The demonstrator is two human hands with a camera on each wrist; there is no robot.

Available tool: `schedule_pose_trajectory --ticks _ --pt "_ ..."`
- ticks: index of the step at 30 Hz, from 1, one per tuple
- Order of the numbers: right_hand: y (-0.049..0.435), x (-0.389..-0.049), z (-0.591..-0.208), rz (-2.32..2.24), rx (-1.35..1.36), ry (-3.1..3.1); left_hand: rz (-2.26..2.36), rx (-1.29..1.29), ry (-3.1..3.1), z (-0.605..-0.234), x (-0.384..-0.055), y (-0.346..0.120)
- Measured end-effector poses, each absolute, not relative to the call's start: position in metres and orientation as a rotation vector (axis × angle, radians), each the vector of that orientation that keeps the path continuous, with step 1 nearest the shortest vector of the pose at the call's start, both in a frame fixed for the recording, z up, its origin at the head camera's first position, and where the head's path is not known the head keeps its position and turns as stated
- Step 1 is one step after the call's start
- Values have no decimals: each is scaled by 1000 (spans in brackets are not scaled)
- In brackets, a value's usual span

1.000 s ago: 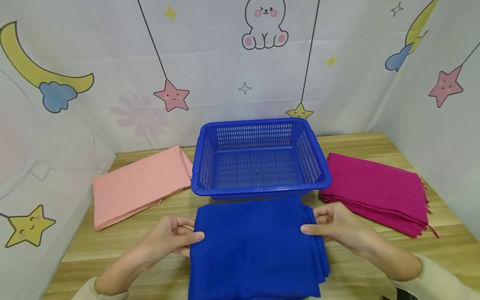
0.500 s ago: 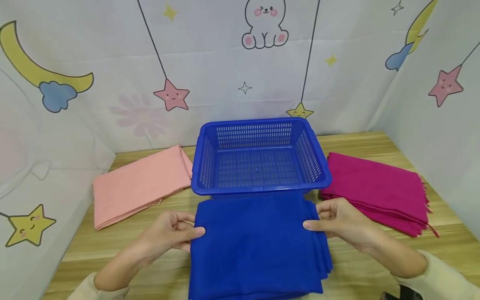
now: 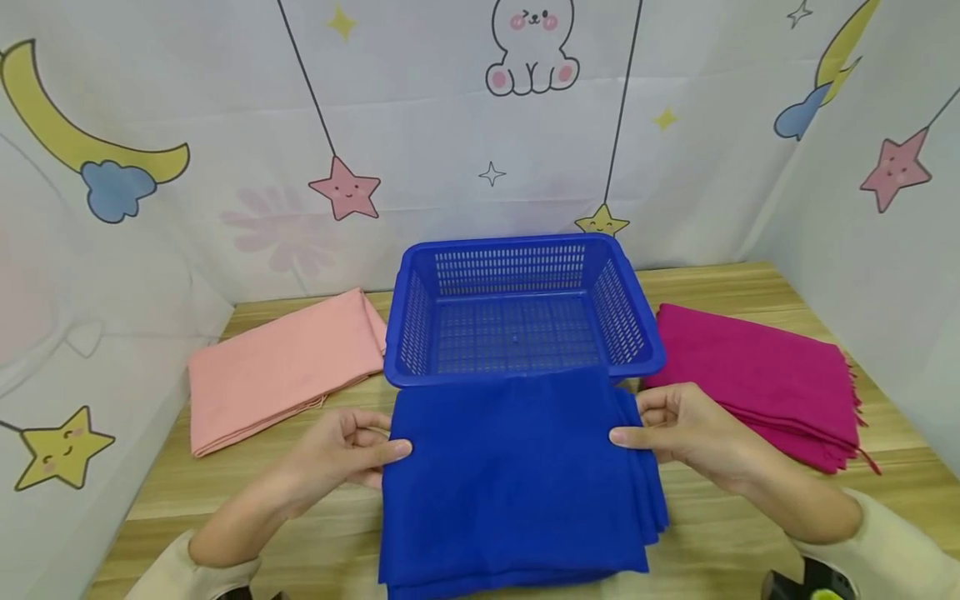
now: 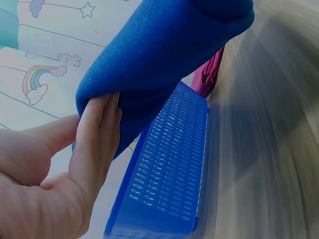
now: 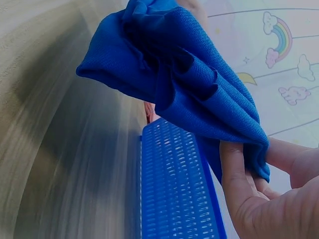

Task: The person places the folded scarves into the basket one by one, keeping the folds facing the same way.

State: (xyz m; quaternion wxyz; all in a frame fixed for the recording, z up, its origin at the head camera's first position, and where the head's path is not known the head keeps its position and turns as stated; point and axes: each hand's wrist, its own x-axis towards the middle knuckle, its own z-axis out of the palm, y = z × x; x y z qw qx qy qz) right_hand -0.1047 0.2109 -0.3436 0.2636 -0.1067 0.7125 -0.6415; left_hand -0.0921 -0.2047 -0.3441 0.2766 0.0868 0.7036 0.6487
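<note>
Blue fabric, folded in layers, makes up the cloth [image 3: 510, 483] stretched between the fingers of two hands. Its left edge is pinched by the left hand [image 3: 352, 450], thumb lying on top and the other fingers underneath; the right hand [image 3: 675, 429] pinches the opposite edge the same way, with loose layered folds hanging just below its fingers. Both wrist views show the fabric raised above the wooden table [image 3: 315, 542], where a shadow falls. Just beyond the fingertips is a blue plastic basket [image 3: 510, 267] with slotted walls; from above, the fabric's far edge overlaps the near rim, though I cannot tell whether they touch. Beyond the left fingers, to their left, lies a folded pink cloth [image 3: 285, 371]. Past the right fingers, on their right, lies a folded magenta cloth [image 3: 757, 383] with a fringed end. Farthest from the fingers, behind the basket, hangs a white backdrop [image 3: 435, 125] printed with stars.
</note>
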Motion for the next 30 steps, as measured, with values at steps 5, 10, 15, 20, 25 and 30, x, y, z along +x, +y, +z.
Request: schedule_pose_trajectory --ticks 5,10,15,20,25,30 --pt "213 -107 -341 -1735 -285 1947 1712 220 1922 -340 -98 -201" --pt "214 -109 -339 -1743 -286 1946 1717 228 1923 -337 -102 -200" --pt "215 -112 -336 -1752 -314 1940 1735 235 1914 -336 -104 -199" --pt "216 -115 -334 -1751 -330 1935 1734 217 1920 -334 -106 -198" --pt "216 -118 -331 -1748 -331 1939 1732 223 1935 -332 -108 -198" --pt "217 -121 -327 -1742 -334 1954 1737 233 1934 -329 -110 -199"
